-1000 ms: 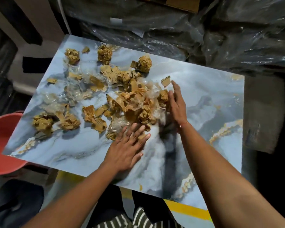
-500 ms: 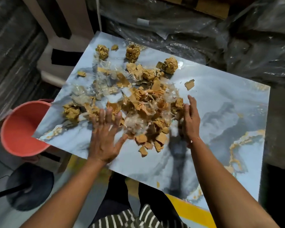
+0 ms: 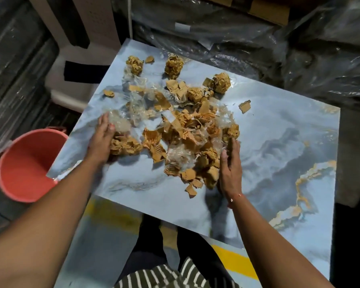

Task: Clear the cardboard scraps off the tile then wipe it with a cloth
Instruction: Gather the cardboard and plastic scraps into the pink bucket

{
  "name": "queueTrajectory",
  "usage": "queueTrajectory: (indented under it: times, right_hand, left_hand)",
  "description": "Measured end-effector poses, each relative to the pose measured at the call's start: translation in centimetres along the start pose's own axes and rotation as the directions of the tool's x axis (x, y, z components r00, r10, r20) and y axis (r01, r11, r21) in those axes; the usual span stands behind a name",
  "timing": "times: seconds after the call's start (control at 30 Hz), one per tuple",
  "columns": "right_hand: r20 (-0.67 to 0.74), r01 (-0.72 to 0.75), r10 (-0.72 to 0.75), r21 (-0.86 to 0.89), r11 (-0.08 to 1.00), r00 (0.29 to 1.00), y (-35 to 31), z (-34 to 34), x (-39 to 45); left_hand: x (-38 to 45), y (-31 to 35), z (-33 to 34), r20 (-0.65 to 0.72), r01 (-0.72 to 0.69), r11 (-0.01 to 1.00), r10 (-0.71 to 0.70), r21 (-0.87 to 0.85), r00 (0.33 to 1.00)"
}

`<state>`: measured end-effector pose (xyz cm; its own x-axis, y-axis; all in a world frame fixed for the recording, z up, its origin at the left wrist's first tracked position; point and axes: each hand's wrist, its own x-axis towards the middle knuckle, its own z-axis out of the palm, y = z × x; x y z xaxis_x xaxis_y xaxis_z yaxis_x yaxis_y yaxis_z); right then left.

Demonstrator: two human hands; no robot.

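While cardboard scraps (image 3: 187,129) heap on tile (image 3: 279,146), left hand (image 3: 101,140) and right hand (image 3: 230,171) flank heap, fingers straight, apparently touching scraps.

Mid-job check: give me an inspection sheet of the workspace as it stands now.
Surface: marbled blue tile, right half bare.
Job's things: cardboard scraps heaped mid-tile, crumpled balls at far edge; no cloth seen.
Clutter: clear plastic film mixed into the scraps.
Grippers: left hand and right hand flat, flanking the heap.
Cables: nothing seen.
Surroundings: red bucket below left edge; plastic-wrapped goods behind.
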<state>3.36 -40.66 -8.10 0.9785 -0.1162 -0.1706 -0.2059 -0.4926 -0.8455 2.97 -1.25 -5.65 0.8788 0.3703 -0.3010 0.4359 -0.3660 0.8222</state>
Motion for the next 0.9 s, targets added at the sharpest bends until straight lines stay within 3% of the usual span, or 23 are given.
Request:
queueTrajectory:
  times: [0.13,0.23,0.4,0.47,0.63,0.77,0.9]
  right_hand:
    - [0.071,0.081,-0.077,-0.060,0.995,0.995,0.0,0.1,-1.0]
    - [0.043,0.117,-0.115,-0.049,0.992,0.992,0.0,-0.9,-1.2]
    - [-0.195,0.112,-0.104,0.031,0.993,0.975,-1.0,-4.0,2.7]
    - [-0.211,0.079,-0.074,0.019,0.997,0.975,-2.5,-5.2,6.3]
    - [-0.029,0.097,-0.099,-0.072,0.993,0.995,-5.8,-5.1,17.6]
    - [0.167,0.158,-0.136,-0.128,0.979,0.976,-7.8,-1.8,25.4]
    - [0.359,0.240,-0.163,-0.180,0.954,0.919,-7.6,1.1,28.0]
  left_hand:
    - [-1.8,0.9,4.5,0.008,-0.063,0.996,0.063,0.063,0.998]
    - [-2.4,1.5,5.4,0.024,-0.144,0.983,0.142,0.112,0.990]
    - [-0.1,1.7,2.5,-0.198,-0.301,0.951,0.310,0.074,0.930]
    - [2.5,1.7,0.7,-0.262,-0.335,0.941,0.338,0.058,0.904]
    - [11.5,3.2,-3.4,-0.206,-0.169,0.985,0.172,0.030,0.963]
    - [16.5,4.4,-2.5,-0.041,-0.136,0.989,0.138,0.053,0.990]
    - [19.3,3.2,0.1,0.122,-0.153,0.983,0.140,0.098,0.983]
